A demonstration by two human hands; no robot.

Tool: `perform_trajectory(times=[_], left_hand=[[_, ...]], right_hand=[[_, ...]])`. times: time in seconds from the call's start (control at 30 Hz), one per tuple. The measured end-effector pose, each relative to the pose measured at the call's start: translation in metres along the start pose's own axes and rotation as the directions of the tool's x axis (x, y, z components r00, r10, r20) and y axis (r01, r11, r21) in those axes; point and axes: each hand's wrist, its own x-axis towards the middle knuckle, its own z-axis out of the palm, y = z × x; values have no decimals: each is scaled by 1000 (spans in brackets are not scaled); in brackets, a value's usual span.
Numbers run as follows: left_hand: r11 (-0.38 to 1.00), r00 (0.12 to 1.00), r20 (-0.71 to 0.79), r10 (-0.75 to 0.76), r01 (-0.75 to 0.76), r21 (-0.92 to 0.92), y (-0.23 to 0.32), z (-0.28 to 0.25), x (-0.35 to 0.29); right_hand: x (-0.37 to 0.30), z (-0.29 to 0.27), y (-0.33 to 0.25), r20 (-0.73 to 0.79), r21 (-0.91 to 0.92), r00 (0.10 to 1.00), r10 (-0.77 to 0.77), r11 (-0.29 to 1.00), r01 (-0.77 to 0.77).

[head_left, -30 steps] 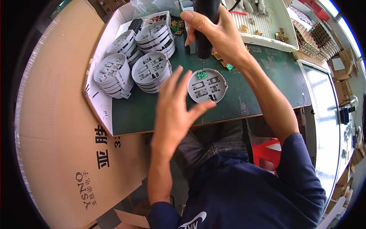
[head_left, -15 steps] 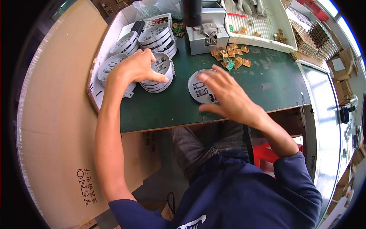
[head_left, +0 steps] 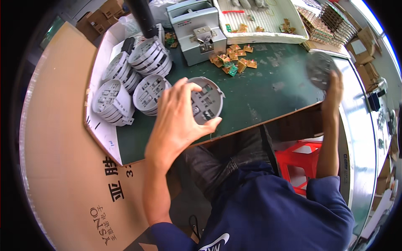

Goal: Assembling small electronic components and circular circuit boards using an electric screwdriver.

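Over the front part of the green table, my left hand (head_left: 173,115) grips a round grey plastic housing (head_left: 212,100) by its rim, thumb at the near side and fingers at the far side. The housing's open face shows slots and small metal parts. Out at the right edge of the table, my right hand (head_left: 334,90) holds a round grey plate (head_left: 320,69), smeared by motion. Left of my left hand stand stacks of similar housings: a near-left stack (head_left: 109,100), a stack beside the hand (head_left: 147,94) and a taller one (head_left: 151,58) behind.
A grey metal machine (head_left: 187,44) stands at the back. Small tan and green circuit boards (head_left: 240,62) lie beside it. A white foam tray (head_left: 276,37) is behind them, with stacked board panels (head_left: 337,25) farther right. A red stool (head_left: 293,161) stands below the table.
My left hand has left the stack and come right with a housing. My right hand has lifted the round plate off the table and swung it far right. The view has shifted.
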Motion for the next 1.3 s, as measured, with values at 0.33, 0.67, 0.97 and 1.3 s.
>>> perform_trajectory(times=[0.33,0.67,0.97,1.3], left_hand=[[981,988,-117,101,-119,-154,-20,73,11],[988,1000,-12,14,-16,-154,-4,71,8],[-261,984,132,-120,97,-961,6,70,-33],[-783,984,152,-97,19,-622,-13,72,-48]], right_hand=[[98,-348,121,-394,-879,916,-72,321,-353],[-7,12,-30,528,-461,847,-61,817,346],[-4,145,21,822,-220,531,-207,744,631],[-26,131,-7,753,-148,653,82,988,47]])
